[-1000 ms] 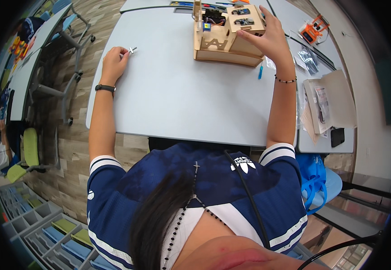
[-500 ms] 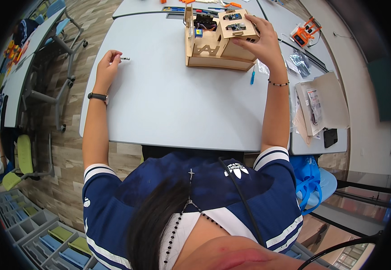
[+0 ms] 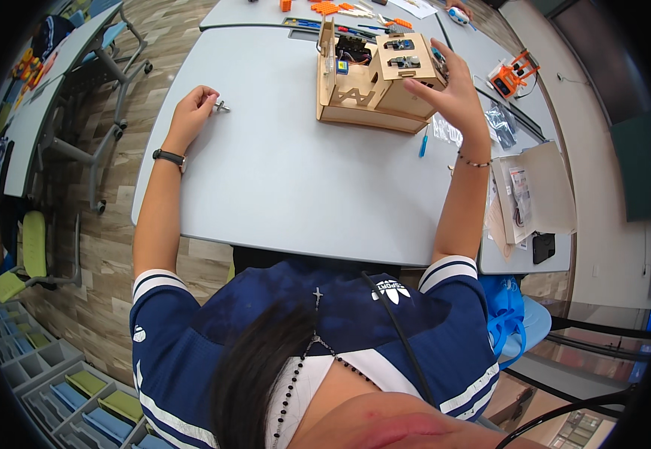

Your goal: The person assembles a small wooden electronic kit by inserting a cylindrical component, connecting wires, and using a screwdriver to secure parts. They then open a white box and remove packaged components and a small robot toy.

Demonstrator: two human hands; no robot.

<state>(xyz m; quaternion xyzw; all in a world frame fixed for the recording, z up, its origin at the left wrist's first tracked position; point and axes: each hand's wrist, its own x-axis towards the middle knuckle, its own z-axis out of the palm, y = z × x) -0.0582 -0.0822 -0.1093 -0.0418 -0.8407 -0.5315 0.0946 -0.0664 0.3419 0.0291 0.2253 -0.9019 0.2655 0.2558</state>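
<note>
Between the closed fingertips of my left hand [image 3: 193, 116], over the left of the table, is a small grey metal piece [image 3: 222, 107], roughly cross-shaped. My right hand [image 3: 456, 93] is spread at the right side of a wooden house model [image 3: 374, 114], thumb apart from the fingers; whether it touches the wood is hard to tell. Two small electronic modules [image 3: 402, 54] sit in the model's top panel. In its open left part lie wires and a small blue box with a yellow label [image 3: 342, 67].
A blue screwdriver [image 3: 423, 144] lies right of the model, near clear plastic bags [image 3: 501, 126]. Farther right are an open white box [image 3: 539, 183] and a black phone [image 3: 543, 247]. Orange parts [image 3: 325, 7] lie at the far edge; an orange device [image 3: 512, 75] stands far right.
My right hand has loosened from the model's top, its fingers now off to the right side. My left hand has turned slightly, showing more of the metal piece. The whole view has shifted a little.
</note>
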